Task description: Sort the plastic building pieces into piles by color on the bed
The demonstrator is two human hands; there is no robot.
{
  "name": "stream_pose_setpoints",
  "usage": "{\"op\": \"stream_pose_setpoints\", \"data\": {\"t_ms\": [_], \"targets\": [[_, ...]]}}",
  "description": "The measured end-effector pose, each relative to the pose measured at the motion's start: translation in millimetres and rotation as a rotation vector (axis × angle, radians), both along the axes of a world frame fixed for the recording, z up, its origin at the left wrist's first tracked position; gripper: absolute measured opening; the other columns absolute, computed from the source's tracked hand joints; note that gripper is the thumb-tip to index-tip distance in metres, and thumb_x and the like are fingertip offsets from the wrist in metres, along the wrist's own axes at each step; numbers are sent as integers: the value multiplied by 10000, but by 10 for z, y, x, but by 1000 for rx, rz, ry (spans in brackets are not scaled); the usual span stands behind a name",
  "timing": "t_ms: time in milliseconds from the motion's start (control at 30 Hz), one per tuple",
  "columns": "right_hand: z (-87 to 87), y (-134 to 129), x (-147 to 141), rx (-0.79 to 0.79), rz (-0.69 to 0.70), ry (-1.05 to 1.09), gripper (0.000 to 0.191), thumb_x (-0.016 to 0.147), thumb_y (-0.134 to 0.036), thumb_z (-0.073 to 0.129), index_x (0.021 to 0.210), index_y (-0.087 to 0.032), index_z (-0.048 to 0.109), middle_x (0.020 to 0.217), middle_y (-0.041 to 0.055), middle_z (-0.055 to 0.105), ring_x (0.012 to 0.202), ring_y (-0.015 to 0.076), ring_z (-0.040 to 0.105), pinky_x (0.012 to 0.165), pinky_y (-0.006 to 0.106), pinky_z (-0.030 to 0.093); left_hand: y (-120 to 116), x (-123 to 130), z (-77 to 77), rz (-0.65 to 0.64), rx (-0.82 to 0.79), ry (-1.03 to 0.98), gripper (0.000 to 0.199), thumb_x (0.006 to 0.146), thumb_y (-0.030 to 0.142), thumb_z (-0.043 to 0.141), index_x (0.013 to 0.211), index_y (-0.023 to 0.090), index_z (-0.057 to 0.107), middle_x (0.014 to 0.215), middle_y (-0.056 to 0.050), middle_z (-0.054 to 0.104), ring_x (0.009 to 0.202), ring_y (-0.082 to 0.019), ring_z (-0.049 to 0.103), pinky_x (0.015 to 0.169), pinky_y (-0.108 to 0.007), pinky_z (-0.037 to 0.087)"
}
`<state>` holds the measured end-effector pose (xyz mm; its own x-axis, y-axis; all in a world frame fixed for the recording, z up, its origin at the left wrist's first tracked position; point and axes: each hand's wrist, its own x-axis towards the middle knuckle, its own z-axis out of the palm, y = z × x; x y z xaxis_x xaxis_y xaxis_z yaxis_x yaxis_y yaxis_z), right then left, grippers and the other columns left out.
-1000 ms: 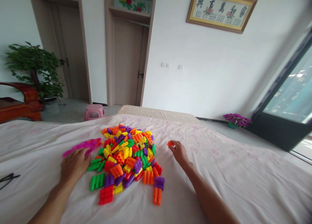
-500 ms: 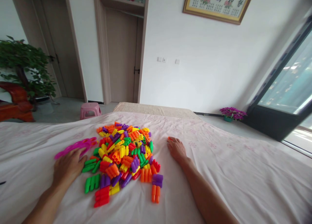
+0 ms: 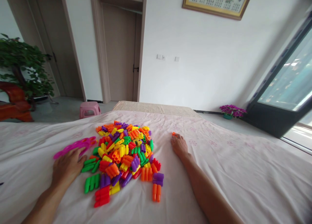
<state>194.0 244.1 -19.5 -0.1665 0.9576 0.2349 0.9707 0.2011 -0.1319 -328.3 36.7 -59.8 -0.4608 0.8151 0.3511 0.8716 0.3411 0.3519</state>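
Note:
A pile of bullet-shaped plastic building blocks (image 3: 122, 149) in red, orange, yellow, green and purple lies on the cloth. Left of the pile, my left hand (image 3: 68, 162) rests with fingers stretched out against a magenta plastic piece with rounded openings (image 3: 70, 147); its thumb is apart, close to green blocks (image 3: 89, 165). On the right, my right hand (image 3: 179, 144) lies low over the cloth, fingers closed on an orange block (image 3: 173, 133). Only a small bit of that block shows past the fingertips.
A pale cloth with faint pink flowers (image 3: 234, 172) covers the surface. Beyond its far edge stand a pink stool (image 3: 89, 109) and a pot of purple flowers (image 3: 231, 111). A leafy plant (image 3: 21, 61) and red wooden furniture (image 3: 14, 102) are at far left.
My right hand has shifted slightly right and away from me, with the orange block showing more at its fingertips. The left hand and the pile look unchanged.

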Motion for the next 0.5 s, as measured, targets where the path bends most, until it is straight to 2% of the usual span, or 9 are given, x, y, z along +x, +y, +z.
{"op": "stream_pose_setpoints", "data": {"t_ms": [200, 300, 400, 500], "targets": [[-70, 99, -47, 14, 15, -36, 500, 1045, -276, 391, 1516, -182, 529, 1641, 136, 427, 1450, 290, 436, 1173, 418, 310, -20, 119, 85, 71, -74, 124, 545, 931, 429, 412, 1329, 160, 668, 1336, -193, 701, 1235, -396, 638, 1064, -567, 462], [-43, 60, -49, 106, 28, 2, 469, 1018, -233, 448, 1462, -184, 589, 1605, 131, 482, 1440, 299, 451, 1208, 448, 275, -26, 121, 104, 68, -77, 131, 547, 933, 424, 412, 1336, 158, 670, 1356, -191, 695, 1246, -390, 635, 1068, -563, 462], [22, -50, -82, 143, 184, 136, 357, 1007, -248, 494, 1279, -202, 719, 1421, 120, 658, 1320, 289, 566, 1155, 436, 365, -29, 121, 124, 68, -85, 122, 546, 936, 424, 415, 1343, 166, 670, 1350, -184, 702, 1259, -376, 632, 1084, -555, 459], [130, -223, -210, 60, 412, 363, 280, 996, -329, 537, 1049, -214, 787, 1082, 94, 785, 1037, 258, 694, 987, 391, 495, -33, 130, 147, 57, -98, 112, 553, 945, 426, 404, 1359, 165, 662, 1359, -177, 699, 1272, -357, 626, 1104, -537, 455]]}}
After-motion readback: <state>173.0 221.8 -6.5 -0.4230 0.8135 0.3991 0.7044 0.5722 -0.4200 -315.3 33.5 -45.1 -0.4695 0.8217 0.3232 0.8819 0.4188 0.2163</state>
